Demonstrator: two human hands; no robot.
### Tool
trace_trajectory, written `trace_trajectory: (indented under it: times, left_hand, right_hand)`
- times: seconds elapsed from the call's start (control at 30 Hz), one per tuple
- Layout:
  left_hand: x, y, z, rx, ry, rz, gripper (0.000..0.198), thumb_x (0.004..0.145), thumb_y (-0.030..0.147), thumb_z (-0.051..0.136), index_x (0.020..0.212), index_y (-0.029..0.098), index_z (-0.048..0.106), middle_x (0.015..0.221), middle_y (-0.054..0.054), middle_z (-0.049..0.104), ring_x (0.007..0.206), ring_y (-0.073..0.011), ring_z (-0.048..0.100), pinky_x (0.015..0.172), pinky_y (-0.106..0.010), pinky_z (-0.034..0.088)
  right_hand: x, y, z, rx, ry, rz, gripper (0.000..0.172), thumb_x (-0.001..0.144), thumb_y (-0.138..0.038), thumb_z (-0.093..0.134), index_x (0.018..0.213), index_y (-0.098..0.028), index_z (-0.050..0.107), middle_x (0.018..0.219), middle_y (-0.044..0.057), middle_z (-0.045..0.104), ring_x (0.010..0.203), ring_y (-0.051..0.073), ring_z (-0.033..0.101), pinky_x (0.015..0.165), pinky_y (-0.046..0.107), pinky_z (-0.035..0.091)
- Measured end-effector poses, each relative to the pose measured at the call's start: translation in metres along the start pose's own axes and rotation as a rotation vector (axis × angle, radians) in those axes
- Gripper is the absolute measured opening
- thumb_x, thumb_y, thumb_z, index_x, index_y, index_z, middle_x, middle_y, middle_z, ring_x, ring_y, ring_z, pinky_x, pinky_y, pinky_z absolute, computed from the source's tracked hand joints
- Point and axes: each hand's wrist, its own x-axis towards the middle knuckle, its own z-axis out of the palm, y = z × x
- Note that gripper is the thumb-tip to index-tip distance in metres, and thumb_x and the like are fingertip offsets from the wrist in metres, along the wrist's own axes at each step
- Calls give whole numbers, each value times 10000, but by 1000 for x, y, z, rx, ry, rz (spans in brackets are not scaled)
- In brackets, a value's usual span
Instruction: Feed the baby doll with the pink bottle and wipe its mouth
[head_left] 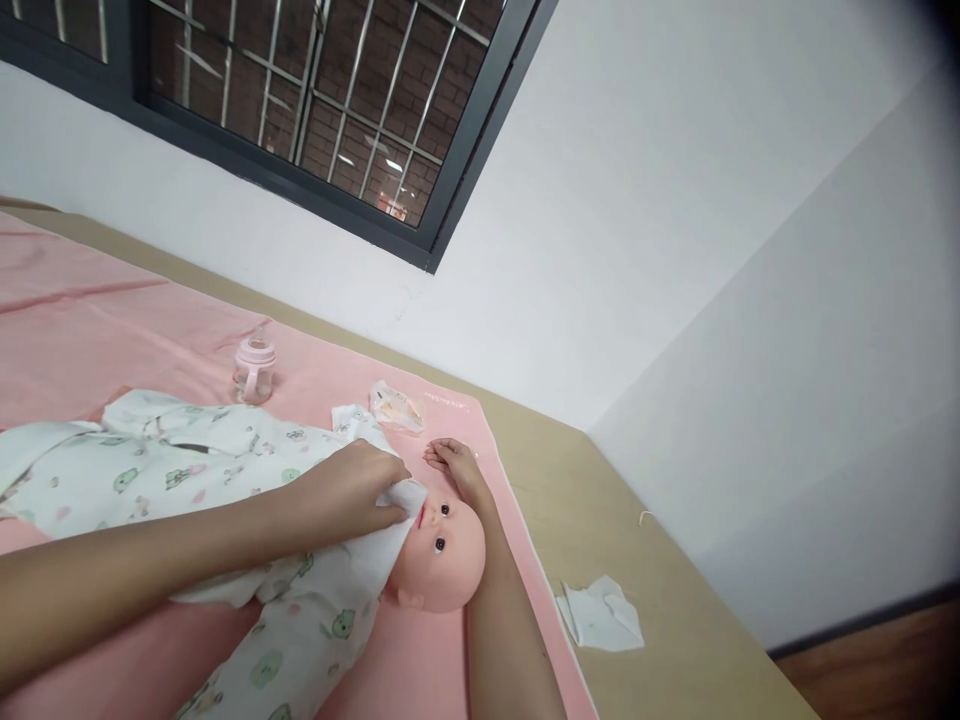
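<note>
A baby doll [442,550] in a white printed romper [187,460] lies on a pink mat [90,310]. My left hand [352,490] is closed on a white tissue [409,497] pressed against the doll's mouth and chin. My right hand [457,468] rests behind the top of the doll's head, fingers curled against it, the forearm running along the doll's far side.
A pink baby bottle [253,372] stands on the mat beyond the doll. A clear wrapper [396,408] and a white cloth piece [349,417] lie near the doll's head. Crumpled white tissues [602,613] lie on the tan surface [675,620] right of the mat. A wall and window are behind.
</note>
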Motion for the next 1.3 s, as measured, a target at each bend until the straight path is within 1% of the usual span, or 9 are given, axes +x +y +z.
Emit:
trace_trajectory:
  times: [0.13,0.37,0.53,0.63,0.8,0.97,1.07,1.17,1.3]
  left_hand:
    - [3,-1,-2,-38,-23,41,203,702,139,429,552,176,296,573,16,523,581,-133,463,581,-281,277]
    - [8,-1,-6,46,-23,7,226,753,171,484,579,186,342,594,12,540,627,-160,520,629,-275,327]
    - [9,-7,-1,18,4,48,163,788,172,498,625,182,507,671,-5,613,703,-178,568,702,-274,369]
    - [10,-11,3,-51,23,86,160,823,192,506,729,196,635,731,-14,657,773,-187,603,748,-270,385]
    - [8,-8,0,-172,30,107,224,839,170,511,858,232,725,841,-15,704,804,-176,617,748,-260,390]
    - [4,0,-2,-239,-10,142,242,811,150,523,842,248,742,822,9,698,762,-149,604,747,-243,387]
    - [5,-2,3,-175,6,163,230,820,161,503,805,230,722,788,-3,686,751,-160,600,762,-258,391]
    - [8,-6,7,-155,28,150,224,835,172,503,845,232,718,815,-10,694,785,-173,611,773,-272,394]
    - [10,-10,4,-173,61,135,288,773,84,504,861,242,728,844,-2,710,816,-176,619,767,-274,398]
  right_hand:
    - [2,2,0,0,10,1,103,780,-244,660,822,-150,649,793,61,710,774,146,687,816,274,542]
    - [3,1,-1,20,7,11,90,757,-239,680,791,-160,653,771,49,699,767,157,685,835,292,543]
    - [3,1,-1,23,8,10,117,735,-247,699,795,-156,658,767,47,695,770,158,682,838,298,538]
    - [4,1,-1,24,10,7,139,723,-262,708,795,-154,657,766,47,693,770,156,680,840,297,537]
    - [3,1,-1,24,3,-4,143,728,-271,704,800,-157,656,793,54,704,800,161,681,850,296,538]
    - [3,2,-1,26,-2,-10,164,725,-277,707,816,-153,650,790,54,701,796,160,679,846,296,538]
    - [3,1,-1,27,-5,-3,163,724,-275,704,810,-149,645,787,52,696,776,158,678,842,298,538]
    - [2,2,0,26,-5,1,152,727,-267,698,809,-152,643,789,49,693,785,159,677,848,298,534]
    - [0,0,-1,22,-7,6,172,732,-295,700,818,-156,647,817,54,693,801,160,674,850,298,528]
